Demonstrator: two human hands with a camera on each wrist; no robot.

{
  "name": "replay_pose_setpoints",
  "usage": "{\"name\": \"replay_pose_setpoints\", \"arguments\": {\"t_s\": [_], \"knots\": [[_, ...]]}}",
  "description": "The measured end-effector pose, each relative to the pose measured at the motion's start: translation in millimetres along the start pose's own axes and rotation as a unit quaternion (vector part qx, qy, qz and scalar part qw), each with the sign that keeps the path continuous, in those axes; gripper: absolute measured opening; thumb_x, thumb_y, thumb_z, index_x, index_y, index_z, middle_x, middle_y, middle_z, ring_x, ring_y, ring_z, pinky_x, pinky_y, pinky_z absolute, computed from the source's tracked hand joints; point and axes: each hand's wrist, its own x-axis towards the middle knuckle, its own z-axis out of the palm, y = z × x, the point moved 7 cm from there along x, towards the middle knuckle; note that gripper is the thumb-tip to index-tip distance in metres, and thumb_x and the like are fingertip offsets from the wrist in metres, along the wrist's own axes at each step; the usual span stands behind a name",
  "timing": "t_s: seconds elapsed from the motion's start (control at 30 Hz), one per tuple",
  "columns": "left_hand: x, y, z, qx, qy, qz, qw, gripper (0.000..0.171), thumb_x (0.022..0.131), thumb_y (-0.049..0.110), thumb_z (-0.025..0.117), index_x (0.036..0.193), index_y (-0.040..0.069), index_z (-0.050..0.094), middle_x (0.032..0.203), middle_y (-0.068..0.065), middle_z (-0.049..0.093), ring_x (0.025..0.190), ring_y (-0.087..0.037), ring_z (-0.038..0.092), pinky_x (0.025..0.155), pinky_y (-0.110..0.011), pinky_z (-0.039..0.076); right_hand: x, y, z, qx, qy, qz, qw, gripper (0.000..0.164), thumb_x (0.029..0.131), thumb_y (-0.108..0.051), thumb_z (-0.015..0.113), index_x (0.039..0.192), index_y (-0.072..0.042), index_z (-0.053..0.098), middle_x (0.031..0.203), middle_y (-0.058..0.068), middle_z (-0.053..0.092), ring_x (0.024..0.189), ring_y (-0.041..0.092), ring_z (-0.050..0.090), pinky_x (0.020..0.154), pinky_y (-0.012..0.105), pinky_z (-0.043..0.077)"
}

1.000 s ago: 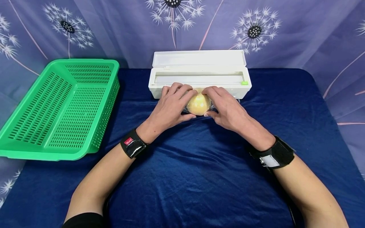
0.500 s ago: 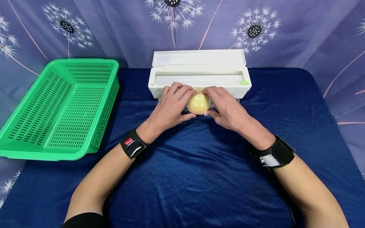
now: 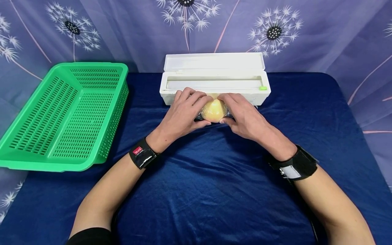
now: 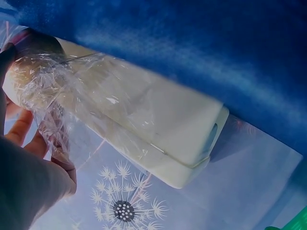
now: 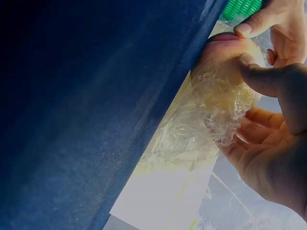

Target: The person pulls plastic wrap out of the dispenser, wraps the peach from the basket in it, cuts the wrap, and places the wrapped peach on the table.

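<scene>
A round, pale yellow fruit (image 3: 213, 111) with clear plastic wrap about it sits before the long white cling film box (image 3: 257, 98). My left hand (image 3: 183, 112) grips its left side, thumb low at the front and fingers curled over the far side. From the right, my right hand (image 3: 245, 115) holds it the same way. Crinkled cling film (image 4: 53, 81) bunches under the left fingers in the left wrist view. More bunched film (image 5: 211, 115) shows beside the right fingers in the right wrist view. The fruit's exact kind is hard to tell.
The box's lid (image 3: 214, 62) stands raised at the back, and a green slider (image 3: 262, 88) sits near its right end. To the left is a green perforated basket (image 3: 105, 136). Blue cloth (image 3: 214, 183) covers the table, with a dandelion-patterned curtain (image 3: 134, 34) behind.
</scene>
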Motion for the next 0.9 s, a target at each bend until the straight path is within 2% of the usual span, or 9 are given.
{"name": "replay_pose_setpoints", "arguments": {"t_s": [0.33,0.67,0.9], "knots": [[0.1,-1.7,-1.6,0.007,0.007,0.004,0.9999,0.081,0.081,0.057,0.089,0.144,0.013,0.062,0.136,-0.008,0.066,0.115,-0.030,0.053,0.089,-0.045,0.041,0.2,-2.5,1.0,-0.010,0.000,-0.009,1.000,0.064,0.090,-0.005,0.085,0.143,0.007,0.051,0.139,0.027,0.059,0.130,0.045,0.056,0.109,0.055,0.046],[-1.7,-3.9,0.4,-0.006,0.003,0.000,1.0000,0.081,0.081,0.057,0.089,0.144,0.012,0.062,0.136,-0.008,0.067,0.113,-0.029,0.054,0.087,-0.045,0.040,-0.1,-3.6,3.3,-0.007,-0.011,0.003,1.000,0.065,0.093,-0.006,0.081,0.147,0.008,0.049,0.143,0.027,0.054,0.126,0.041,0.058,0.101,0.051,0.052],[-0.6,-5.2,-1.2,-0.010,0.001,0.000,0.9999,0.081,0.083,0.057,0.087,0.146,0.012,0.062,0.136,-0.008,0.067,0.111,-0.029,0.054,0.087,-0.045,0.040,-0.3,-4.7,1.0,-0.004,0.010,-0.010,1.000,0.068,0.091,-0.003,0.081,0.148,0.011,0.048,0.140,0.028,0.046,0.110,0.036,0.061,0.084,0.044,0.056]]}}
